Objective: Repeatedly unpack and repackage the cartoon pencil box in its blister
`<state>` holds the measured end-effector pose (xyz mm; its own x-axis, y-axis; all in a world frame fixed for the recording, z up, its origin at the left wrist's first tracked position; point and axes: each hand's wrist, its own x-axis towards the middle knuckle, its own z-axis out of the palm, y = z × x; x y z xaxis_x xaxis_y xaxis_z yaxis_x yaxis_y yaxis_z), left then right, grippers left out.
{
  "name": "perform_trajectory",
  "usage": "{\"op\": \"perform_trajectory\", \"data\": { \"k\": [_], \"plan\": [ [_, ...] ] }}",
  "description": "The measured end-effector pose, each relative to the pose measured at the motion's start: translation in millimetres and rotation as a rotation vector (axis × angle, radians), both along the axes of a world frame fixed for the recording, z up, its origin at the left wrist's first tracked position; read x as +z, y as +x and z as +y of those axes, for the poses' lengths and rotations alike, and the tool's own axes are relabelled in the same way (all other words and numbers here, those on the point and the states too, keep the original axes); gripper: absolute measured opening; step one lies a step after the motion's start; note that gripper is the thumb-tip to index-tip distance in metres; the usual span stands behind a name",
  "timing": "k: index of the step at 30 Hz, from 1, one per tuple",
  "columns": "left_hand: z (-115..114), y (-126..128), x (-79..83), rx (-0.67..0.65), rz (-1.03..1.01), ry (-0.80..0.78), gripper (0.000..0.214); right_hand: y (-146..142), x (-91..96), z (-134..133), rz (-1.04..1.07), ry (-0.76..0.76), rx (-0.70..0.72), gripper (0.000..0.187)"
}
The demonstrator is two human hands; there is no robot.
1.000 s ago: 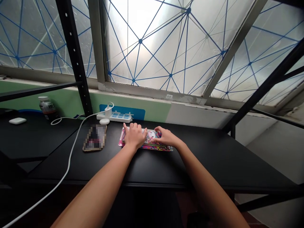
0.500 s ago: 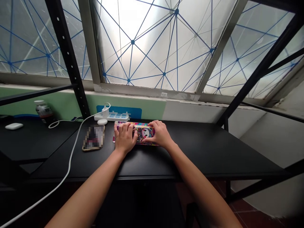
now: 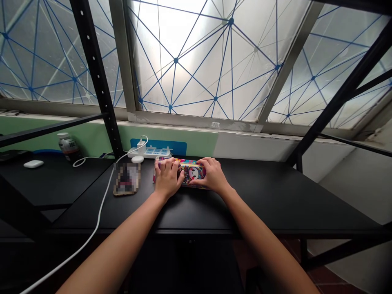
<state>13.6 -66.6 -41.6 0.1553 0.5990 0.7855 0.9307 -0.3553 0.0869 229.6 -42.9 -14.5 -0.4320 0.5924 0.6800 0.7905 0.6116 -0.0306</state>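
Observation:
A brightly coloured pencil case (image 3: 193, 173) with a round white cartoon face on its lid lies flat near the back of the black desk. Bent over its left part, my left hand (image 3: 168, 178) grips it with the fingers toward the far edge and the thumb on top. My right hand (image 3: 214, 174) clasps the right end, fingers at the far edge and thumb at the near side. Both hands cover much of the case, and its closure is hidden.
Left of the case lies a phone (image 3: 127, 179) with a blurred-out screen or back. Behind it are a small white case (image 3: 137, 159) and a white power strip (image 3: 156, 152) with a plugged-in charger. A white cable (image 3: 99, 212) trails across the desk. A bottle (image 3: 69, 148) stands farther left.
The whole scene has shifted slightly to the right as my head turned a little. Both hands keep their hold on the pencil case, with no clear movement on the desk.

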Motion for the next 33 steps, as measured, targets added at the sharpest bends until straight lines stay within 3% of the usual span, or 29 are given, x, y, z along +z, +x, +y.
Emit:
{"op": "perform_trajectory", "data": {
  "k": [5, 8, 12, 16, 19, 27, 33],
  "plan": [
    [0.0, -14.2, 21.6, -0.144, 0.147, 0.003, 0.035, 7.9, 1.9, -11.7, -0.064, 0.070, -0.008, 0.085],
    [-8.0, -20.6, 26.9, -0.226, 0.234, -0.022, 0.041, 10.9, -2.8, -26.7, -0.131, 0.112, -0.025, 0.072],
    [-23.4, -20.5, 18.2, -0.253, 0.286, -0.050, 0.037, 9.6, -15.5, -47.3, -0.193, 0.127, -0.032, 0.035],
    [-30.7, -21.8, 4.7, -0.252, 0.297, -0.088, 0.027, 5.8, -27.6, -60.7, -0.240, 0.127, -0.005, 0.026],
    [-30.3, -22.6, 3.3, -0.261, 0.312, -0.139, 0.028, 3.8, -31.9, -63.3, -0.266, 0.110, 0.007, 0.027],
    [-11.2, -15.2, 26.5, -0.190, 0.307, -0.383, 0.058, 6.4, -23.0, -53.5, -0.292, -0.078, 0.045, 0.038],
    [22.8, -26.7, 13.9, -0.161, 0.259, -0.599, 0.086, 1.1, -12.7, -36.1, -0.268, -0.221, 0.095, 0.052]
  ]
}}
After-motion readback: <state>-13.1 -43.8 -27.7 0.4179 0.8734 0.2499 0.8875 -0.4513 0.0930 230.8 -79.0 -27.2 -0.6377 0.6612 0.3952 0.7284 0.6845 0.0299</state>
